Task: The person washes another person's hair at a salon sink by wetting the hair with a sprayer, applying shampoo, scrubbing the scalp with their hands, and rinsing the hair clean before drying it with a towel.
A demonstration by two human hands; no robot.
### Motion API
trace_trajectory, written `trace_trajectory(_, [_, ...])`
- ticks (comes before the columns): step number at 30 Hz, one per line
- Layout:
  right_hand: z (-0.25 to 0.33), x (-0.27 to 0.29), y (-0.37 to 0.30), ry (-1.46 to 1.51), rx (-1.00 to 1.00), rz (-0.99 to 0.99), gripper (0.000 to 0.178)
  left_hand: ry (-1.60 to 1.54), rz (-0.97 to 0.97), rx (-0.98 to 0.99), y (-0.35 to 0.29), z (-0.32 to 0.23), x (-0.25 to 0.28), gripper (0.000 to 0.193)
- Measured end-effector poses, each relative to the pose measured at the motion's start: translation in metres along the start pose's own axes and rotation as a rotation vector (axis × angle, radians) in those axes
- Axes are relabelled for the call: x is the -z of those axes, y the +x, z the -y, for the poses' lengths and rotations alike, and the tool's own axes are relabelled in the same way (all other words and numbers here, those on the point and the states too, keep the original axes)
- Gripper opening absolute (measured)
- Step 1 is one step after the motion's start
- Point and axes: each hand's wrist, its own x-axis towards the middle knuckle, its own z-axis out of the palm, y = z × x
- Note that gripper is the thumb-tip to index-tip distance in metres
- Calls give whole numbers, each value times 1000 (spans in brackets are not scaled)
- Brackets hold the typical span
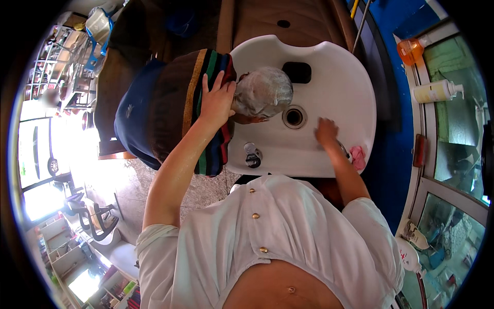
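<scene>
A person bends forward over a white wash basin [350,92], their head [265,92] coated in pale lather. My left hand [218,100] lies flat at the back of their neck, fingers spread over the striped towel or collar [210,149] in dark, green, blue and red bands. Over the right side of the basin is my right hand [327,131], blurred by motion and apart from the head; its finger shape is unclear. Close to my right wrist, a crumpled pink thing [357,157] rests on the rim. Between head and hand sits the round drain [295,117].
A chrome and black fitting [252,155] stands at the basin's near left. On the right ledge are an orange bottle [410,51] and a pale yellow pump bottle [436,91]. A dark chair [92,216] and shelves stand at the left.
</scene>
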Motion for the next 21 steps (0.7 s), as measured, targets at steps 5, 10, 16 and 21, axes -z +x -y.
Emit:
trace_trajectory(5, [-38,-42,-1,155,-143,229,31,-10,81,72,4,1,13,77])
trace_trajectory(10, [25,54,-23,670,166,181,54,-31,132,108,-1,8,9,85])
trace_trajectory(16, [91,173,-35,942,593,-53,54,-37,120,85,1,10,5,84])
trace_trajectory(21, [136,245,-15,882,673,-133,52,-56,107,80,0,12,3,79])
